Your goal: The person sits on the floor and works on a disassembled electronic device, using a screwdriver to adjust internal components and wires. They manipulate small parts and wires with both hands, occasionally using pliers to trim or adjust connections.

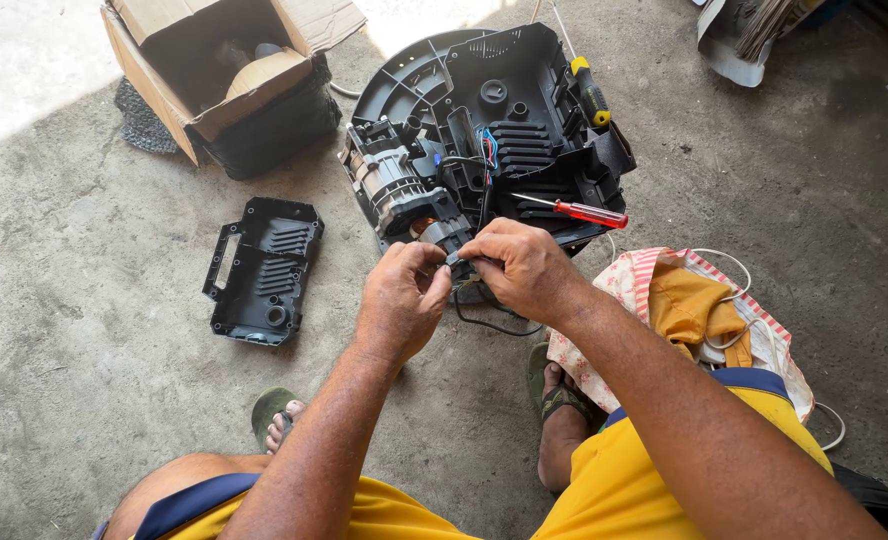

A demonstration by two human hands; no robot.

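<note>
- Head view looks down at a person squatting on a grey concrete floor [84,400].
- Both hands meet just in front of a big black plastic machine shell [524,110] that lies open on the floor.
- The left hand [401,300] is curled narrow, and its fingertips pinch a small dark part [454,260].
- The right hand [524,268] is curled narrow too and pinches the same small part from the other side.
- A thin black wire [484,322] loops down under the hands.
- A grey motor [396,185] sits in the shell, just past the left hand.
- A red screwdriver [576,210] lies on the shell, near the right hand.
- A yellow and black screwdriver [591,92] rests at the far side of the shell.
- A black plastic cover [262,270] lies on the floor, left of the hands and apart from the shell.
- An open cardboard box [219,75] stands at the far left.
- A striped cloth bag [704,310] with yellow cloth in it lies by the right arm.
</note>
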